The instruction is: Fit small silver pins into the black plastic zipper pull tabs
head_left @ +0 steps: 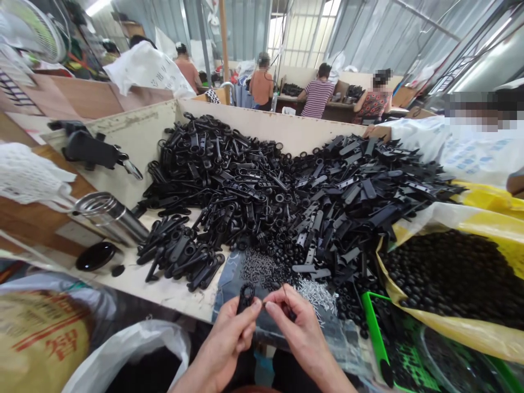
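In the head view, the person's left hand [229, 334] grips a black ringed piece [246, 295] between thumb and fingers, upright above the near edge of the table [167, 297]. The right hand [302, 322] is drawn in beside it, fingertips close to the left thumb; whether they are closed on something small, I cannot tell.

Just beyond lie small dark parts [257, 266] and silver screws [317, 295] on a dark mat [229, 278]. Black handles [180, 251] lie to the left, with flat black pieces [347, 180] heaped on the right.

The step in hand looks like fine fitting work on the ringed piece. The next move probably calls for a steady left grip and careful lining-up by the right fingertips.
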`<state>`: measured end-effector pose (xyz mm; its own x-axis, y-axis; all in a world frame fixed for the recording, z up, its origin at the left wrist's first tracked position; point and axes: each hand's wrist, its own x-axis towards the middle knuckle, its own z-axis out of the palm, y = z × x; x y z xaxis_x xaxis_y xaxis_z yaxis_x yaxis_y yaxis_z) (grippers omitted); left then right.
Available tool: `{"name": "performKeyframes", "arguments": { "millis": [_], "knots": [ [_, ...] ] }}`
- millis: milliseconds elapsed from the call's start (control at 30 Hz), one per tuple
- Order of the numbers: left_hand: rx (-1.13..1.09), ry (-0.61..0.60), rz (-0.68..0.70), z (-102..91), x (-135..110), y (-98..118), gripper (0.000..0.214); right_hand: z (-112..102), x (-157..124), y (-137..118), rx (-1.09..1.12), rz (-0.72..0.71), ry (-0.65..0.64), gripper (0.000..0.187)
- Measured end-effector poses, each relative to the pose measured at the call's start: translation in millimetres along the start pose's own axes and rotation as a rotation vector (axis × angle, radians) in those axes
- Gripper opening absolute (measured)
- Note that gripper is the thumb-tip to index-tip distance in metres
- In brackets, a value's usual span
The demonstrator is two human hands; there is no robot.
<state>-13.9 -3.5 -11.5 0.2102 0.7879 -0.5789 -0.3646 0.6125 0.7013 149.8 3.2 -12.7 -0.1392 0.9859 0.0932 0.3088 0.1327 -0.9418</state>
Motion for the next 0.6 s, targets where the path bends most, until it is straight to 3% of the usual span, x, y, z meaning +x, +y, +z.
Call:
{"name": "performKeyframes", "arguments": {
  "millis": [233,400,600],
  "knots": [
    [-0.025,0.040,-0.022,4.8,-1,-1,0.054,-2,-3,1,-0.072,-0.056,0.006,0.022],
    [-0.044,0.030,-0.015,11.1,-3,3,0.053,-4,-7,6,-0.032,-0.006,0.041,0.020],
    [-0.265,-0.008,-0.211,11.9,2,-5,0.053,-12,-12,10,-0.058,-0.044,0.044,0.018]
  ]
}}
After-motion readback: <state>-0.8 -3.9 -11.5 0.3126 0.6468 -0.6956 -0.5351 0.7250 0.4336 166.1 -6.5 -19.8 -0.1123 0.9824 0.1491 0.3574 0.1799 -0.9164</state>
